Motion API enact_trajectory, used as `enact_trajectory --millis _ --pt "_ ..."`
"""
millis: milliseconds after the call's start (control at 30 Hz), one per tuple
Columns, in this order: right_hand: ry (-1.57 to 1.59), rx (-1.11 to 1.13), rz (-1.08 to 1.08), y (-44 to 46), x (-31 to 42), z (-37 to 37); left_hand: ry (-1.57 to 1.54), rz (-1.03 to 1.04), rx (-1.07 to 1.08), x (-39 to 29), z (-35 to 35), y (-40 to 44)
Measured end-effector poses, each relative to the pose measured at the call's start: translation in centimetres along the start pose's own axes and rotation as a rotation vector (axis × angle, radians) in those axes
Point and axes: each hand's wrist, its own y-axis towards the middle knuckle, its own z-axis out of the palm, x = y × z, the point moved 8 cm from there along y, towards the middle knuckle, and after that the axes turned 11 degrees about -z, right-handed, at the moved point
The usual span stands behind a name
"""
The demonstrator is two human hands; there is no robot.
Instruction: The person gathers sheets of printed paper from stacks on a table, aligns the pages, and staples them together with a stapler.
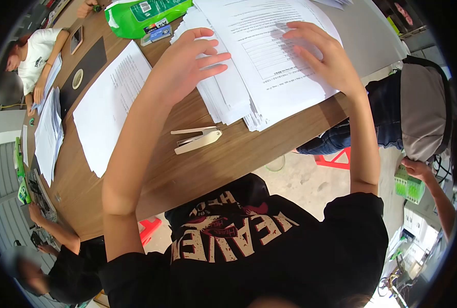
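My left hand [193, 64] hovers with its fingers apart over the left part of a thick pile of printed sheets [218, 100], holding nothing I can see. Over the right-hand stack of printed sheets [269, 95], my right hand [325, 55] is open too, fingers stretched and slightly curved, casting a shadow on the top page. Whether its fingertips touch the paper I cannot tell. A cream stapler [197, 139] lies on the wooden table just in front of the piles, its arms spread. Left of my forearm is another stack of printed pages [105, 110].
A green plastic package [148, 18] and a small blue box [157, 34] sit behind the piles. Farther left are a tape roll [78, 78], a phone [76, 40] and more papers [48, 136]. Other people are around the table; one stands close at right beside a red stool [336, 159].
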Motion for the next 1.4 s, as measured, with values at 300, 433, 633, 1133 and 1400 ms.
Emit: enact_trajectory --millis 300,433,633,1133,1400 --pt "0.003 0.07 0.07 -0.8 -0.2 0.9 -0.226 -0.015 0.124 0.0 1.3 3.2" --pt "0.064 0.09 0.092 -0.4 -0.3 0.9 -0.244 -0.119 0.144 -0.2 2.9 7.1" --pt "0.172 -0.033 0.156 -0.8 -1.5 -0.1 0.195 -0.052 0.138 -1.7 4.9 7.6" --pt "0.368 -0.404 0.197 1.5 3.0 -1.1 0.232 0.38 -0.391 -5.6 -7.3 -11.6" --pt "1.105 -0.086 0.127 10.8 15.5 9.4 0.174 0.628 -0.562 -5.2 -15.0 -24.3"
